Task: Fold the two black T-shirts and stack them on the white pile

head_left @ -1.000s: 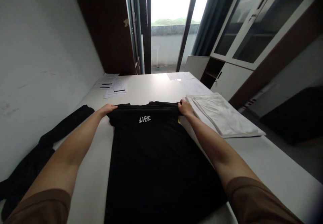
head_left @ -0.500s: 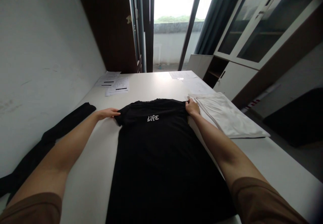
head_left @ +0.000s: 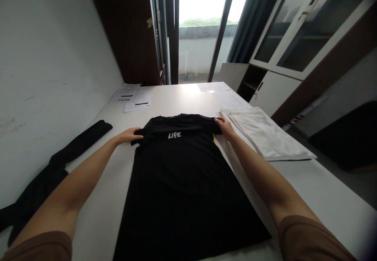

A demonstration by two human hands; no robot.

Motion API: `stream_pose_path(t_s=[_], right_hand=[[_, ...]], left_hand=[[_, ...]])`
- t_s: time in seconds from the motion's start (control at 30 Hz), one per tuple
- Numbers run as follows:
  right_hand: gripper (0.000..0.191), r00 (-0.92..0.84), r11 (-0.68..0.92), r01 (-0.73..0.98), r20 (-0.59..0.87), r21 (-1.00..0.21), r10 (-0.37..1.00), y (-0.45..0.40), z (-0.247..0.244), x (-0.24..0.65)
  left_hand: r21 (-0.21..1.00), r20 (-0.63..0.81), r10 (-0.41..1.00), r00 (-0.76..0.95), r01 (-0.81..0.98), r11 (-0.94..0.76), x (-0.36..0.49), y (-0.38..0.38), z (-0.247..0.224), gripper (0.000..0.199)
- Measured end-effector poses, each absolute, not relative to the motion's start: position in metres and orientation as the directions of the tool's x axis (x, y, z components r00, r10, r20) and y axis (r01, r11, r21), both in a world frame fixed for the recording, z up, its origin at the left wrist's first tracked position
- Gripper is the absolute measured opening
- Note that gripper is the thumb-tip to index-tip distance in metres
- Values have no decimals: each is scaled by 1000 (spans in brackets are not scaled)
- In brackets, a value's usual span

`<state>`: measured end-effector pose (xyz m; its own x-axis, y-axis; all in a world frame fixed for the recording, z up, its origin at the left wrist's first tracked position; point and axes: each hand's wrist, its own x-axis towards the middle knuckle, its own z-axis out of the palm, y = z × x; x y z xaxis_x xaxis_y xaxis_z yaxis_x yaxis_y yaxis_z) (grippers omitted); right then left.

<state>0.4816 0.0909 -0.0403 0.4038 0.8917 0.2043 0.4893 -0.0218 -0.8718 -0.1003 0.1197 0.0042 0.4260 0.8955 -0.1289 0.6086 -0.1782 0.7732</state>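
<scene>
A black T-shirt (head_left: 182, 182) lies spread on the white table (head_left: 173, 99), its collar toward the window and its hem toward me. White lettering crosses its chest, and a bit of yellow shows under the right sleeve. My left hand (head_left: 129, 135) pinches the left sleeve, thumb and fingers closed on the cloth. At the opposite sleeve, my right hand (head_left: 224, 127) grips the fabric near the shoulder edge. The shirt is mostly flat, with slight creases across the body.
Right of the shirt lies a folded white cloth (head_left: 265, 133). A dark garment (head_left: 55, 163) stretches along the left wall. Printed papers (head_left: 137, 99) sit at the far left corner, more sheets (head_left: 219, 90) at the far right. Cabinets (head_left: 282, 76) stand beyond the table's right edge.
The T-shirt has shifted slightly left, and its hem corner on the right has moved up into fuller view. My right hand has moved a little with the sleeve; yellow now shows beneath it.
</scene>
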Motion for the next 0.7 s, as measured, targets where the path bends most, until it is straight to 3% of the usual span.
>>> stream_pose_path(t_s=[0.1,0.27,0.4,0.53,0.6,0.7], right_hand=[[61,376,0,585,272,-811,886,68,-45,486],[53,238,92,690,345,-718,908,48,-44,476],[48,319,81,665,381,-742,868,53,-44,475],[52,368,67,655,395,-753,842,60,-48,480],[52,387,45,675,406,-736,828,59,-48,480],[46,397,43,753,505,-657,766,51,-41,472]], left_hand=[[632,-69,939,338,743,-221,-109,120,3,33],[626,2,991,136,772,-107,-117,130,1,42],[604,10,1000,-28,797,16,-125,137,2,42],[502,69,980,-185,856,126,-131,135,4,32],[444,136,976,-170,891,93,-126,129,2,35],[250,235,970,69,960,-129,-106,118,-3,48]])
